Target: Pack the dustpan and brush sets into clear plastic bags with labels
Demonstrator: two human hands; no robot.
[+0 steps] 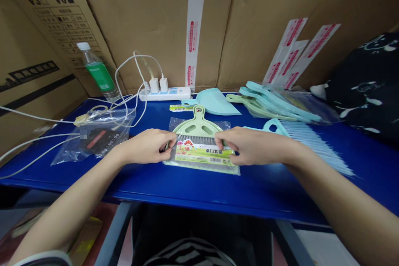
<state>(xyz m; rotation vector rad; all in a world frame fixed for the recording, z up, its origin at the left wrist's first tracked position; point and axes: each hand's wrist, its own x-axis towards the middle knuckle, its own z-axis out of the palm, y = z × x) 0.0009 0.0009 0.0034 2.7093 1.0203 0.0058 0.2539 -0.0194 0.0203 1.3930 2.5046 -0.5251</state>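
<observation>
A green dustpan and brush set (197,125) lies on the blue table in a clear plastic bag, its handle pointing away from me. Across its front is a yellow-green printed label (191,151) with red mushrooms. My left hand (149,145) has its fingers curled closed on the bag's left side. On the opposite side my right hand (249,145) pinches the bag near the label's right end. Behind the set rests a light blue dustpan (215,102). A light blue brush (314,141) with pale bristles lies beyond my right wrist, partly hidden by it.
Bagged green and blue dustpans (277,102) are stacked at the back right, near a dark patterned cloth (364,91). A power strip (174,93) with white cables and a bottle (100,75) stand at the back left. A plastic bag (93,141) holds a dark item. Cardboard walls (156,20) enclose the table.
</observation>
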